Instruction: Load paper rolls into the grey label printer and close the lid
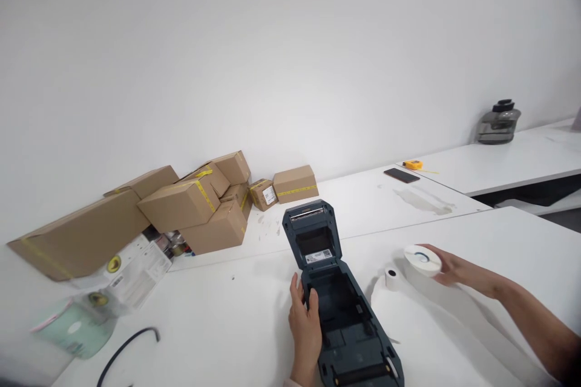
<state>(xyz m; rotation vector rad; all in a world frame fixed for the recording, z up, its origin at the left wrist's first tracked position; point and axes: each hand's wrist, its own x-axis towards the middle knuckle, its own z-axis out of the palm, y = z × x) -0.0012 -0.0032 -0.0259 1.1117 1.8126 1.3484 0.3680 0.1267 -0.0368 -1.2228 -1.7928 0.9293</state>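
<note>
A dark label printer [349, 320] lies on the white table with its lid [313, 233] raised and its inner compartment exposed. My left hand [305, 317] grips the printer's left edge, thumb over the rim. To the right, my right hand [449, 266] holds a large white paper roll [422, 260] by its right side, and a long strip of paper trails from it toward the lower right. Between the printer and that roll, a small white roll [391, 278] stands on the table with loose paper around it.
Cardboard boxes [177, 208] are piled against the wall at the left. Near them are a mint-green container [77, 326] and a black cable [120, 351]. Toward the back right lie a phone [402, 175], a yellow tape measure [413, 164] and a dark bottle [499, 124].
</note>
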